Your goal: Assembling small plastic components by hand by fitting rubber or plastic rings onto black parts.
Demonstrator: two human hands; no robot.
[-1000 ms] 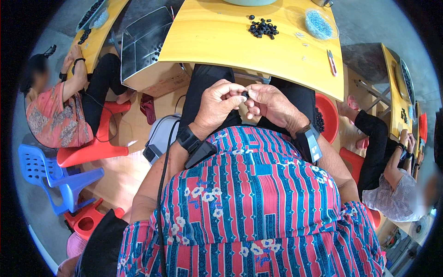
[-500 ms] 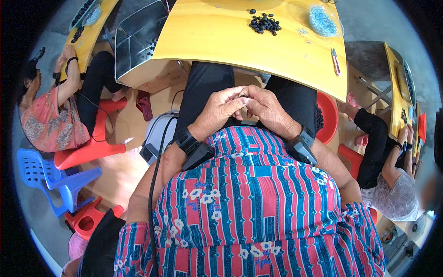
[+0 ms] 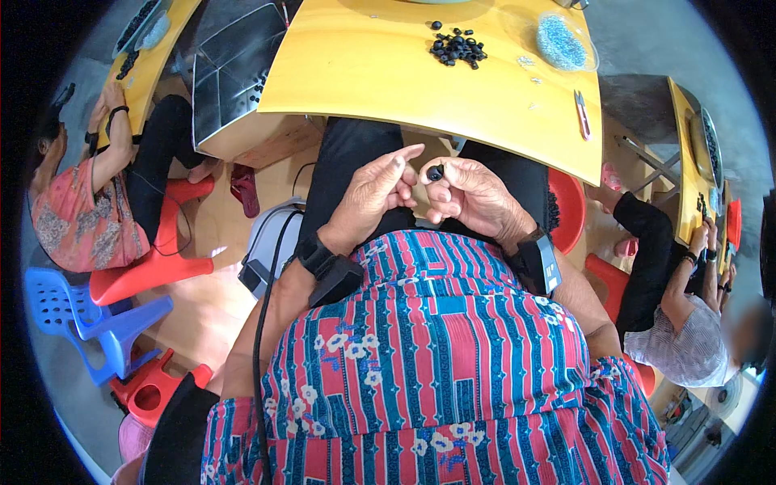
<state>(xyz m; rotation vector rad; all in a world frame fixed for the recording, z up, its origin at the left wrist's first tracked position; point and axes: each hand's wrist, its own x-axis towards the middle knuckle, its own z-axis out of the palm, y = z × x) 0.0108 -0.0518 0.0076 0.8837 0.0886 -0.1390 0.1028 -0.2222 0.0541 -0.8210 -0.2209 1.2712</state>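
Above my lap, my right hand [image 3: 477, 194] pinches a small round black part [image 3: 435, 172] between thumb and forefinger. The part looks like a little plastic cap or knob, too small to name surely. Beside it, a short gap away, my left hand [image 3: 373, 196] has its forefinger stretched out and its other fingers loosely bent; nothing shows in it. Both hands are just short of the near edge of the yellow table [image 3: 356, 73]. On that table lies a heap of similar black parts [image 3: 458, 52].
A clear bowl of bluish transparent bits [image 3: 562, 44] stands at the table's right, near small pale pieces [image 3: 525, 61] and thread snips [image 3: 582, 115]. A lined box [image 3: 218, 101] is at left, a red basin [image 3: 572, 212] at right. Two other people sit at side tables.
My hands were together with fingertips touching; now they have parted. The left has drawn away with its forefinger out, and the black part in the right has come into sight.
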